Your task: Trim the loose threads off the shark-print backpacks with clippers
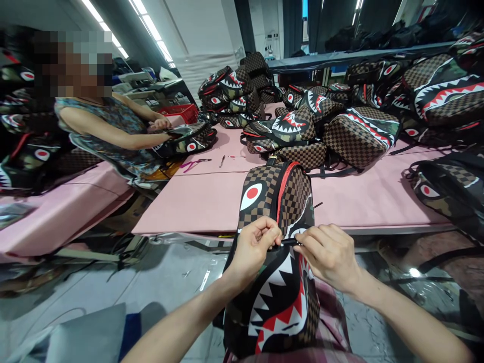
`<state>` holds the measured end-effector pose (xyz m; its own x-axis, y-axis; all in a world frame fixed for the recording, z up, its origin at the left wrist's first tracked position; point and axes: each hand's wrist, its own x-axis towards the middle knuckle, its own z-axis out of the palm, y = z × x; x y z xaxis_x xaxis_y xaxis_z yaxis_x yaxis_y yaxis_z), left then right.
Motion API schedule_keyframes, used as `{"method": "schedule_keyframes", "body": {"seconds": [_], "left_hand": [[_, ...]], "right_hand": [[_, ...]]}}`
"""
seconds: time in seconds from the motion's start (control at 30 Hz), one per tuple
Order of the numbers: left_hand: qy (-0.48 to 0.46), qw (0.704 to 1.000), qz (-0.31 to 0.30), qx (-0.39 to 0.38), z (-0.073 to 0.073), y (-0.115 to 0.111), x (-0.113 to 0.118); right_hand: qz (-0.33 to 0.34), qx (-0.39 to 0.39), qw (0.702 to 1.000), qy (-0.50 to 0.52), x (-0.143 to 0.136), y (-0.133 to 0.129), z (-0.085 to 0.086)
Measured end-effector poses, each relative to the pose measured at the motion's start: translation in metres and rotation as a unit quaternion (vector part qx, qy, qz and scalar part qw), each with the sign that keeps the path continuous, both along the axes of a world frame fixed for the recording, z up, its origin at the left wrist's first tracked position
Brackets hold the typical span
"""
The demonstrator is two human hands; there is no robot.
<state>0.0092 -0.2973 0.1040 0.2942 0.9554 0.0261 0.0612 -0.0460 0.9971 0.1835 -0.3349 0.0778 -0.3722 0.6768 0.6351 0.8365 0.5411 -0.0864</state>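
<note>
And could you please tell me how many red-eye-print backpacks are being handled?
2: one red-eye-print backpack at the camera wearer's left hand and right hand; a second backpack at the co-worker's hands on the left. Hands partly cover both.

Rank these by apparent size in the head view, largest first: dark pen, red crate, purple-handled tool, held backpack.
1. Held backpack, by far, though nearest the camera
2. Red crate
3. Purple-handled tool
4. Dark pen

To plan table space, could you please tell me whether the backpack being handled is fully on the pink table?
No: the backpack reaches past the near edge of the pink table, over the person's lap.
</note>
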Motion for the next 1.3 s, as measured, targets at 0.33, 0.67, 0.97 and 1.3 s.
{"method": "schedule_keyframes", "body": {"seconds": [0.33, 0.67, 0.97, 1.3], "left_hand": [[0.068, 0.997, -0.005, 0.047, 0.000, -0.007, 0.006], [0.241, 0.942, 0.110, 0.205, -0.002, 0.008, -0.041], [0.476, 0.849, 0.158, 0.165, -0.042, 0.049, -0.089], [0.544, 0.792, 0.276, -0.011, -0.118, 0.163, -0.178]], "right_hand": [[-0.031, 0.019, 0.999, -0.031, -0.010, -0.002, 0.011], [-0.004, -0.074, 0.994, 0.081, 0.007, 0.003, -0.007], [-0.007, -0.159, 0.972, 0.170, 0.014, 0.007, -0.037], [-0.106, -0.384, 0.829, 0.392, 0.036, 0.036, -0.099]]}}
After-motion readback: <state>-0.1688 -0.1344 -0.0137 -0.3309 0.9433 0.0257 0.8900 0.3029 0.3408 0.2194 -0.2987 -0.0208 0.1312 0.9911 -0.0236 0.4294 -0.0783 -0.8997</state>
